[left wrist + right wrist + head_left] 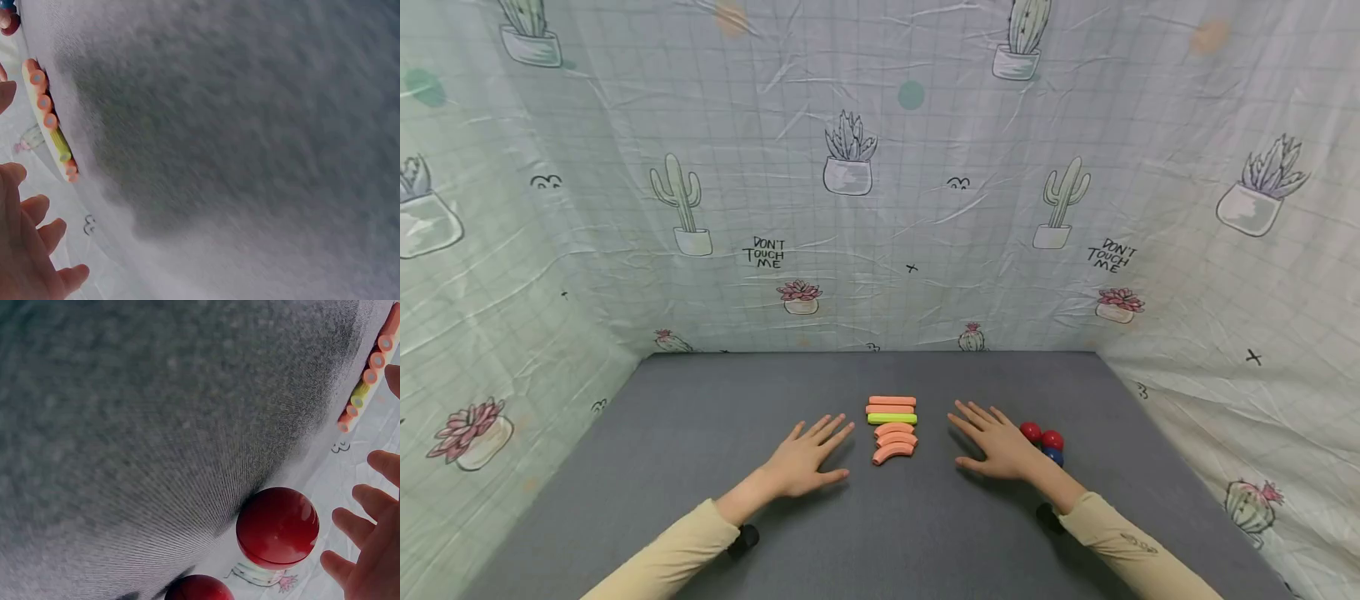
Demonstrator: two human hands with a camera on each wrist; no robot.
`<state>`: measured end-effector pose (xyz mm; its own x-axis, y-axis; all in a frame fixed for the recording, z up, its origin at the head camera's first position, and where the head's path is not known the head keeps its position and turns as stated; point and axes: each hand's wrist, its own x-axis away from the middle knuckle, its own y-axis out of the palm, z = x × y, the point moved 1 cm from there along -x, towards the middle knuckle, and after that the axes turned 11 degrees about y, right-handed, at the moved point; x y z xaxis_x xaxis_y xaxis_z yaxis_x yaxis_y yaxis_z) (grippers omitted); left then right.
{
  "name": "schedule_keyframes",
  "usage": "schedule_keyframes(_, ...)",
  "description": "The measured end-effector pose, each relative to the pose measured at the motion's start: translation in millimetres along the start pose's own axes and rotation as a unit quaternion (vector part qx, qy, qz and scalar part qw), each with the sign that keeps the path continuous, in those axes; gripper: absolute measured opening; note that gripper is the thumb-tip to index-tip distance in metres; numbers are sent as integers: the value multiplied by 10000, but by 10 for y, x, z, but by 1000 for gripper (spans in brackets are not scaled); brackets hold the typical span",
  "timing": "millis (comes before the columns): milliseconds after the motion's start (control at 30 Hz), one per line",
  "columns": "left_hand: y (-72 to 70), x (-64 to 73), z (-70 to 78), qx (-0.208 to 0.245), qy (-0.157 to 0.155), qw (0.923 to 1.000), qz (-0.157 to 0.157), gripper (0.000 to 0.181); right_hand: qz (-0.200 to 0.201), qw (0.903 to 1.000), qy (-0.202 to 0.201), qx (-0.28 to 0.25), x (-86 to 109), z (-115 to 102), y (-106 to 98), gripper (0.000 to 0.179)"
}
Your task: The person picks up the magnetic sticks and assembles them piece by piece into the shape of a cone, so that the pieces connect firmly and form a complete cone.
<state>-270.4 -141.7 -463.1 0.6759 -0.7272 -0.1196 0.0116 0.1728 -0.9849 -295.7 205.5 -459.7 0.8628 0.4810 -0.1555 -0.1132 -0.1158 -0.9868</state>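
Both hands are held over the grey table with fingers spread. My left hand [803, 460] is left of a column of short hollow tubes and holds nothing. On their other side is my right hand [996, 442], also holding nothing. Between the hands lie two straight orange tubes [892, 402], a yellow-green straight tube [892, 419] and three curved orange tubes [895, 439]. Beside the right wrist sit two glossy red balls [1052, 439] and a blue ball [1053, 457], partly hidden by the forearm. In the right wrist view, a red ball [277, 528] appears large near the fingers.
A dark grey cloth-like surface covers the table [895, 533]. White sheeting [880, 225] printed with cacti and potted plants hangs at the back and both sides. A dark round object [744, 539] is under the left wrist, another [1049, 518] under the right.
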Motion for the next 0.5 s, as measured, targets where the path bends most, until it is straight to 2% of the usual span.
schedule_keyframes(233, -33, -86, 110, -72, 204, 9996, -162, 68, 149, 9999, -3, 22, 40, 4, -49, 70)
schedule_keyframes(500, -34, -212, 239, -408, 625, 9971, -175, 63, 375, 9993, 21, -20, 75, 56, -99, 66)
